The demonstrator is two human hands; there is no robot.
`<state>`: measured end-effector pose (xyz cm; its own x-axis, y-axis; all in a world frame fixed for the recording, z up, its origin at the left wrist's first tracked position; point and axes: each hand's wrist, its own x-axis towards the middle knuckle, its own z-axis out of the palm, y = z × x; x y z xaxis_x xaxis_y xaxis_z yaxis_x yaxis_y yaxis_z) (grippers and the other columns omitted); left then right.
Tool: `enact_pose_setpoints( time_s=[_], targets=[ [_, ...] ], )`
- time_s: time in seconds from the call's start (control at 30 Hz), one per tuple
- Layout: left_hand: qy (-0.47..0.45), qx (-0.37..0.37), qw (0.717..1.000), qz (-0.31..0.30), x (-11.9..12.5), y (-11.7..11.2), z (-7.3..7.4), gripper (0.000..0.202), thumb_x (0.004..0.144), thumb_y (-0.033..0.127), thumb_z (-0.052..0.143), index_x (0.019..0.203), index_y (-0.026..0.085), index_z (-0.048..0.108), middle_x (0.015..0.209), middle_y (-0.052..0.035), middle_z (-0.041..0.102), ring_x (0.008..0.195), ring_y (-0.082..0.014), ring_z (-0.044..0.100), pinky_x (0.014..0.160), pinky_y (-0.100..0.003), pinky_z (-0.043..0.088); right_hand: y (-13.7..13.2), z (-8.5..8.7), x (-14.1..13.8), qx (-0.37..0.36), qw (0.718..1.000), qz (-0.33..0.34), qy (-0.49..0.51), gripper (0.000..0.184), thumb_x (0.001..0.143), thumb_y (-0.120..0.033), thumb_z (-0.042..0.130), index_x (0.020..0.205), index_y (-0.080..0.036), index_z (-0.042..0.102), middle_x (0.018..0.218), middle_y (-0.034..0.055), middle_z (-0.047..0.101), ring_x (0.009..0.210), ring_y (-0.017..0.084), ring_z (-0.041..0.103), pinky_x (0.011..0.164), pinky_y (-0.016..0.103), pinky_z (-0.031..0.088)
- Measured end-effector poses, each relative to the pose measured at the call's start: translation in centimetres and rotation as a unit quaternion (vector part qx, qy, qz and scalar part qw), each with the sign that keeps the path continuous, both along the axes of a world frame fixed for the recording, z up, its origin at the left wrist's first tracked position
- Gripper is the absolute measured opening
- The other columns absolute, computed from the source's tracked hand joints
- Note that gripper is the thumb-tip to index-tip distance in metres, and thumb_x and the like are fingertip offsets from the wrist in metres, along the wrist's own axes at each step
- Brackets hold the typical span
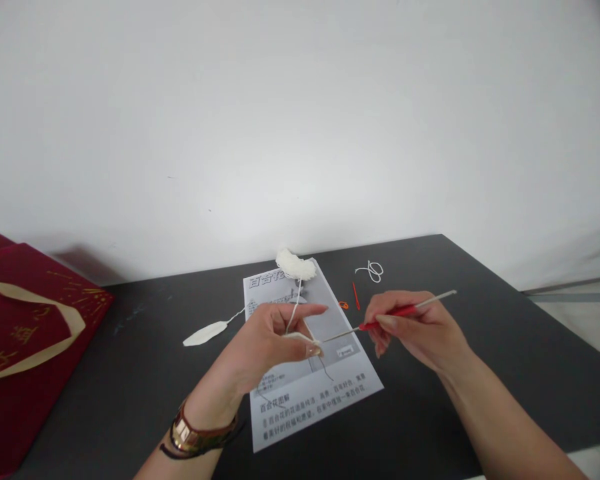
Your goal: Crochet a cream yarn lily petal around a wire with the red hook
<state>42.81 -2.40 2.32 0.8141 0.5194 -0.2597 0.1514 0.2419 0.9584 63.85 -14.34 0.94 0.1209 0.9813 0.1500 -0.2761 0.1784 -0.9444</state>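
Observation:
My right hand (415, 327) grips a crochet hook (404, 311) by its red handle, its thin metal shaft pointing left. The hook's tip reaches the white yarn (300, 336) pinched between the thumb and fingers of my left hand (275, 337). My left index finger is stretched out to the right. From that hand a strand runs up to a white yarn ball (296, 264) at the back. Under both lies a printed paper sheet (320, 407). A finished-looking white crocheted petal (205, 333) with a yarn tail rests left of my left hand.
On the dark table (410, 420), an orange needle-like stick (356, 296), a small orange stitch marker (343, 305) and a loose white yarn loop (374, 271) lie behind my right hand. A dark red gift bag (40, 360) with a cream ribbon stands at the left. A white wall rises behind.

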Motion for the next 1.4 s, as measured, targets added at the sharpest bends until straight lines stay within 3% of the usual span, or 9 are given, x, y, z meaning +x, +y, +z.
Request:
enact_pose_setpoints(
  time_s=[0.13,0.3,0.57,0.83,1.03,1.2,1.4],
  targets=[
    [-0.011,0.004,1.0,0.02,0.3,-0.2,0.0,0.044,0.065,0.013,0.076,0.108,0.022,0.07,0.067,0.0014,0.065,0.059,-0.0101,0.054,0.06,-0.023,0.039,1.0,-0.5,-0.4,-0.061,0.992,0.004,0.107,0.016,0.077,-0.026,0.07,0.075,-0.01,0.071,0.055,0.0028,0.066,0.042,0.01,0.059,0.04,0.02,0.053],
    [-0.053,-0.011,0.996,0.067,1.4,-1.1,-0.5,0.046,0.063,0.015,0.078,0.107,0.022,0.07,0.065,0.0043,0.058,0.06,-0.0088,0.052,0.061,-0.023,0.039,1.7,-1.4,-1.6,-0.098,0.977,0.003,0.19,0.018,0.078,-0.028,0.069,0.076,-0.01,0.069,0.055,0.0019,0.067,0.038,0.008,0.057,0.038,0.017,0.052],
    [-0.1,-0.079,0.987,0.1,2.0,-1.5,-0.8,0.057,0.063,0.012,0.079,0.116,0.026,0.065,0.067,0.0046,0.058,0.061,-0.0076,0.053,0.065,-0.022,0.04,1.8,-1.7,-3.3,-0.085,0.974,-0.061,0.201,0.019,0.076,-0.029,0.072,0.079,-0.01,0.071,0.056,0.0019,0.068,0.04,0.008,0.058,0.038,0.016,0.052],
    [-0.102,-0.079,0.986,0.11,2.1,-1.5,-1.5,0.043,0.064,0.012,0.078,0.105,0.024,0.072,0.064,0.0045,0.058,0.06,-0.0054,0.051,0.063,-0.02,0.039,2.3,-2.2,-3.2,-0.098,0.964,-0.077,0.237,0.021,0.076,-0.03,0.072,0.079,-0.009,0.071,0.056,0.001,0.067,0.04,0.006,0.056,0.041,0.015,0.053],
    [-0.107,-0.07,0.984,0.123,2.2,-1.8,-1.1,0.059,0.063,0.01,0.078,0.118,0.028,0.064,0.065,0.0045,0.058,0.061,-0.0064,0.052,0.064,-0.021,0.039,2.4,-2.6,-2.9,-0.123,0.957,-0.047,0.259,0.021,0.08,-0.029,0.068,0.077,-0.009,0.07,0.054,-0.0005,0.065,0.039,0.005,0.053,0.038,0.014,0.051],
    [-0.112,-0.068,0.985,0.111,2.0,-1.8,-0.7,0.079,0.066,0.011,0.076,0.136,0.03,0.044,0.064,0.005,0.056,0.059,-0.0065,0.05,0.06,-0.021,0.035,2.3,-2.8,-3.0,-0.138,0.955,-0.032,0.262,0.022,0.083,-0.028,0.065,0.072,-0.008,0.068,0.051,-0.0008,0.063,0.037,0.005,0.052,0.036,0.014,0.05],
    [-0.097,-0.037,0.986,0.129,2.1,-2.3,-0.3,0.08,0.068,0.013,0.074,0.139,0.028,0.04,0.064,0.0054,0.053,0.057,-0.0063,0.044,0.058,-0.021,0.032,2.3,-2.8,-3.1,-0.134,0.949,-0.034,0.284,0.02,0.082,-0.026,0.065,0.081,-0.007,0.07,0.055,0.0012,0.067,0.04,0.006,0.057,0.041,0.016,0.054]
  ],
)
